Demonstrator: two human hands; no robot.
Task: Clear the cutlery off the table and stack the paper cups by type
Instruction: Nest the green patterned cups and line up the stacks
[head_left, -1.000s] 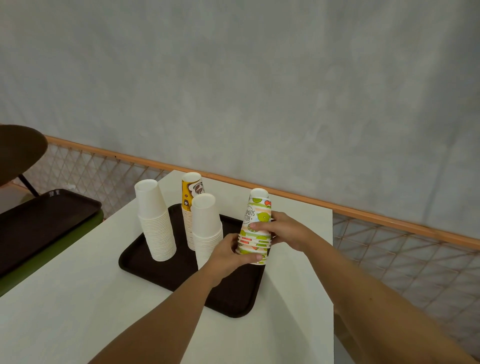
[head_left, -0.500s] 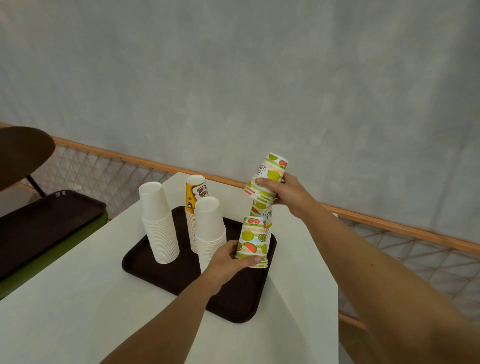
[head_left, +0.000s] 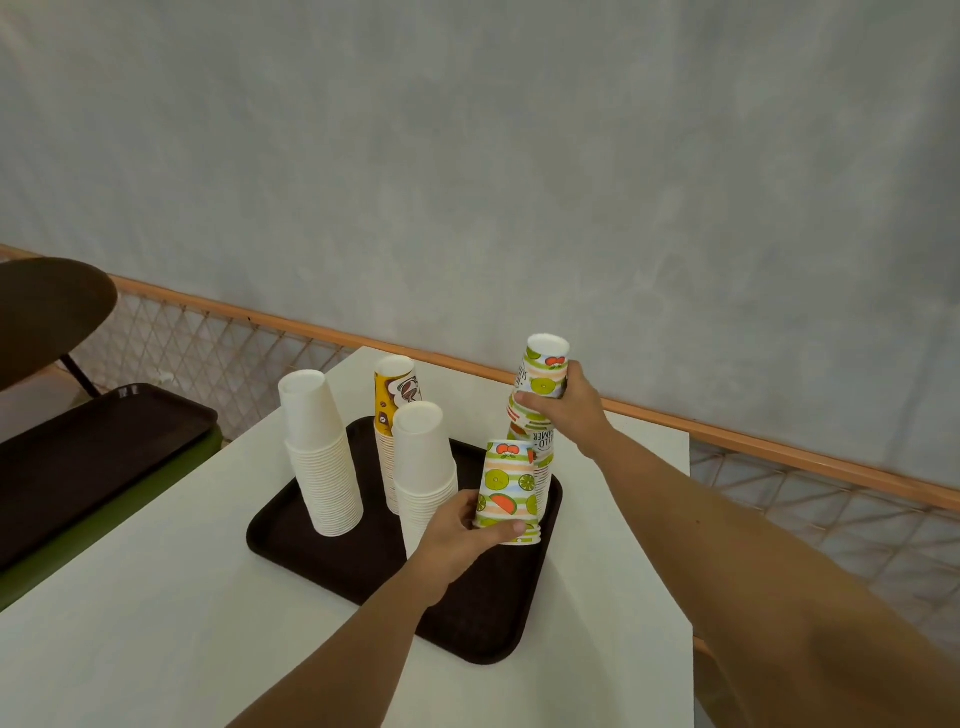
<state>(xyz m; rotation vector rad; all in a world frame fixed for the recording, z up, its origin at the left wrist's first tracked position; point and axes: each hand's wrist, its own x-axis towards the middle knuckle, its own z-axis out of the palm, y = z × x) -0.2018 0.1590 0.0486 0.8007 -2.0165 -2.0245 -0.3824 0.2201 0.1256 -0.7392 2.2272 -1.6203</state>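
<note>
A dark brown rectangular plastic tray (head_left: 488, 613) lies on the white tabletop (head_left: 156, 649). To the left, another dark tray (head_left: 78, 452) rests on a green ledge (head_left: 104, 519). An orange rail (head_left: 779, 451) runs along the grey wall (head_left: 467, 156).

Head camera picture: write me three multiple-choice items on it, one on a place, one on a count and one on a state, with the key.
1. Where does the yellow cup stack stand?
A. on the tray
B. on the floor
C. on a chair

2. How many white cup stacks are on the tray?
A. one
B. two
C. four

3. What is the right hand doing?
A. lying flat on the table
B. gripping fruit-print cups
C. holding a fork

Key:
1 A: it rises from the tray, inside the rim.
2 B: one stands at the tray's left end and one just in front of the yellow stack.
3 B: its fingers curl round cups held above the tray.
</note>
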